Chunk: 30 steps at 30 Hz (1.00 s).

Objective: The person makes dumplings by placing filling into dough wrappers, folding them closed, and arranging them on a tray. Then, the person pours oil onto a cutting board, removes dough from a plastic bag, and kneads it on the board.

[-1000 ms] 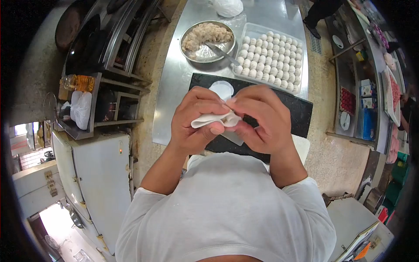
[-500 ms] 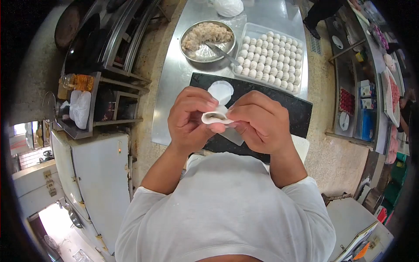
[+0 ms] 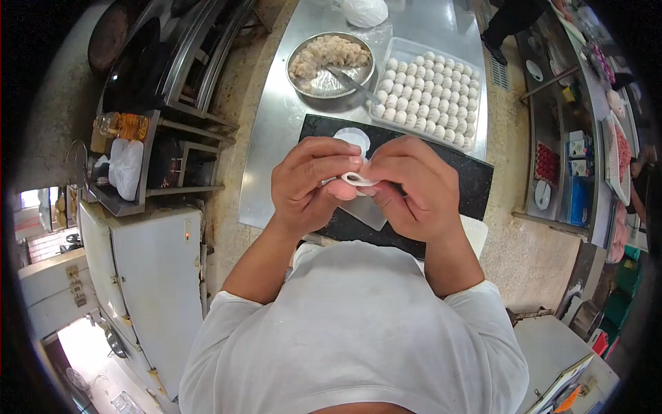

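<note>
Between my two hands is a white dumpling [image 3: 354, 179], its wrapper folded with a small gap at the top edge. My left hand [image 3: 310, 181] pinches one side with fingers and thumb. On the other side, the fingers of my right hand [image 3: 412, 185] are closed on the wrapper's edge. Just beyond, round white dumpling wrappers [image 3: 352, 138] lie on a black board [image 3: 455, 190], partly hidden by my fingers. A grey flat blade-like piece [image 3: 367, 212] shows on the board beneath my hands.
A round metal pan [image 3: 292, 77] holds pale filling, with a metal spatula [image 3: 353, 85] resting across its rim. Beside it, a clear tray [image 3: 387, 54] carries rows of pleated dumplings. A white plastic bag [image 3: 365, 12] sits farther back on the steel table [image 3: 269, 148]. Another person's leg [image 3: 507, 31] shows at upper right.
My hands have drawn closer together around the dumpling. Its opening has become smaller, and my left fingers have moved right over it.
</note>
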### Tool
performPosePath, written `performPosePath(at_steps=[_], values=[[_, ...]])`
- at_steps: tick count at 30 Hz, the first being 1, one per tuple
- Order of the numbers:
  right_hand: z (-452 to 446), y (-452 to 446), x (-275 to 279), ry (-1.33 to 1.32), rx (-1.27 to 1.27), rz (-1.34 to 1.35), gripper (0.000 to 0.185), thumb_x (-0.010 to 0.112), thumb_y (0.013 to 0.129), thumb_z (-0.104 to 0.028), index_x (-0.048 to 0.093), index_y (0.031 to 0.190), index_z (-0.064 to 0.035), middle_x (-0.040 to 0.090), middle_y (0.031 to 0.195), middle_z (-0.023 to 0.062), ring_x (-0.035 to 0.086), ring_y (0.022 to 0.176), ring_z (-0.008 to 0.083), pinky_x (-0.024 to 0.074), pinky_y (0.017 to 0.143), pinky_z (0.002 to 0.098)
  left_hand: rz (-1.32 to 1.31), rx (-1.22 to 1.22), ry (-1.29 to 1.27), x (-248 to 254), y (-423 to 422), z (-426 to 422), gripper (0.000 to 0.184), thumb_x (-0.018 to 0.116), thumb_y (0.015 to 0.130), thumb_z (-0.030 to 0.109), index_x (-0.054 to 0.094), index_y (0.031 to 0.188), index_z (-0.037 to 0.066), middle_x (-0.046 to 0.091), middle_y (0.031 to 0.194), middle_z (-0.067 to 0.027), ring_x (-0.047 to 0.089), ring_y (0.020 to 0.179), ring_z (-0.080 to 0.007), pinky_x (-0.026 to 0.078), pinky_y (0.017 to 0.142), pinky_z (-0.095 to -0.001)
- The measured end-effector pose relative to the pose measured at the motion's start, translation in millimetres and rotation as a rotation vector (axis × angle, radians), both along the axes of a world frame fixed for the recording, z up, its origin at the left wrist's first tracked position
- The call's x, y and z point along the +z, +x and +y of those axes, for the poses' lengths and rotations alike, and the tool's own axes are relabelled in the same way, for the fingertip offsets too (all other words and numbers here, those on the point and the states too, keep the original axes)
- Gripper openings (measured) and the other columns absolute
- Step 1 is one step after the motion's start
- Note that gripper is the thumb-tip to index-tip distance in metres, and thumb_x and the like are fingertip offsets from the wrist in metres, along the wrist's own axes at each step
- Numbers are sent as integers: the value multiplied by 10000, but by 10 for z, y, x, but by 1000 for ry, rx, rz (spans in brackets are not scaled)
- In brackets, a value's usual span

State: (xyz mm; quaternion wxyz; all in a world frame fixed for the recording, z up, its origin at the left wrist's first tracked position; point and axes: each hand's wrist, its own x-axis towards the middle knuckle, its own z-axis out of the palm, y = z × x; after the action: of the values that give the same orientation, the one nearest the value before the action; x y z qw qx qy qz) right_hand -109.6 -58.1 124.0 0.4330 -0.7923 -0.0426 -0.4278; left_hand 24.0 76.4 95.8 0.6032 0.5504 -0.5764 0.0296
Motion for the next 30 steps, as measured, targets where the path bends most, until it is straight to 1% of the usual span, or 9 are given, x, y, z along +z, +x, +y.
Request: performPosePath(at_steps=[5,8,11,13,14,16,22,26,30], values=[[0,-36,-44,-57,72,32,288,767,708,17,675,974,-43,627,867,101,640,707,256,524,592,323,105,43,-101,-61,-100,-4,316,724,885,344,727,1012,55,721,995,-127,703,872,-249,558,738,-317],[23,-9,-6,-24,-9,-54,281,751,715,29,670,975,-42,620,845,97,641,705,254,522,590,324,-45,56,-4,-17,-50,12,360,702,905,364,709,1092,57,730,985,-127,709,858,-266,565,745,-323],[-42,-22,-63,-34,-6,-40,264,738,725,35,659,963,-46,606,814,90,627,677,253,520,585,328,-61,-117,70,-68,-32,7,415,653,957,347,631,1223,29,665,1186,-177,657,1038,-263,547,825,-335],[-80,-42,-106,-96,-62,25,248,740,737,25,648,954,-50,605,824,89,620,686,256,518,600,317,375,-228,39,-93,-131,-45,454,688,940,270,586,1321,43,627,1276,-142,653,1077,-228,564,792,-315],[-82,-39,-148,-97,-62,25,248,740,737,25,648,954,-50,605,824,89,620,686,256,518,600,317,376,-228,39,-103,-151,-48,454,688,940,270,586,1321,43,627,1276,-142,653,1077,-228,564,792,-315],[-83,-22,-255,83,-101,157,216,760,753,-31,636,928,-56,614,852,97,626,762,259,526,691,339,917,-208,365,-128,-173,-44,560,688,931,183,478,1434,55,547,1364,-125,609,1156,-216,558,868,-329],[-62,32,-390,391,170,73,400,820,753,-189,677,1107,-68,671,1024,125,642,1015,277,500,922,379,1397,-645,334,-64,-13,-18,664,684,917,120,373,1502,74,556,1318,-102,600,1132,-185,544,926,-351],[-187,-15,-568,280,127,189,473,822,754,-177,669,1189,-72,678,1131,130,645,1083,299,501,953,382,1323,-568,362,-146,-13,-67,571,588,962,83,384,1495,59,556,1329,-86,584,1164,-191,523,943,-366],[-214,-21,-539,178,19,277,408,789,752,-58,680,1145,-54,682,1145,132,677,1038,293,548,864,362,1050,-422,501,-224,45,-108,522,532,986,86,397,1486,21,538,1366,-84,527,1234,-161,444,1023,-350]])
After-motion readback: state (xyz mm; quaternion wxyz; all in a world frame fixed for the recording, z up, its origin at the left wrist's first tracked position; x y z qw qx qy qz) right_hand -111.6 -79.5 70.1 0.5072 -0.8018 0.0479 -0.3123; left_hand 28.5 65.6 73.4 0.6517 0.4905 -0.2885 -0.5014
